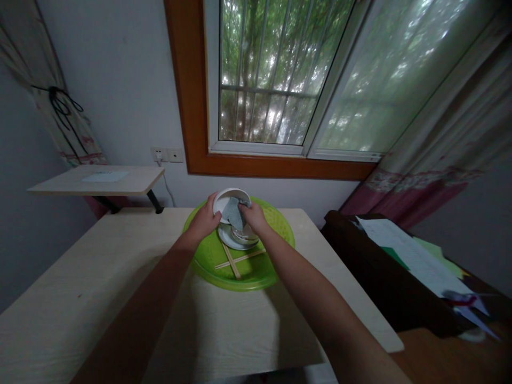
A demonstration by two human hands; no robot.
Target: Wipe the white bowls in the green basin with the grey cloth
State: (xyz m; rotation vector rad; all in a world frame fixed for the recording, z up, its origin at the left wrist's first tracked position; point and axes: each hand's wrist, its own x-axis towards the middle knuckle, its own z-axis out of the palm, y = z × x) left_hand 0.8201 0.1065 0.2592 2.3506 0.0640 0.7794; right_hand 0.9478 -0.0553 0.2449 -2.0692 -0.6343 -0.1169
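Note:
My left hand (205,217) grips a white bowl (231,193) by its left side, tilted so that its inside faces me. In my right hand (253,214) a grey-green cloth (234,213) is bunched, and it lies against the inside of the bowl. Both hands are above a round green plastic basket (240,285). Below the bowl, a white plate (226,236) carries more white dishes (247,238), partly hidden by my right hand and the cloth. Crossed wooden chopsticks (232,261) lie in the basket's near part.
The basket stands on a pale wooden table (112,298) near the wall. A raised shelf (96,180) with a sheet of paper is at the left. To the right, a dark brown piece of furniture (384,277) bears papers. A barred window (268,74) is ahead.

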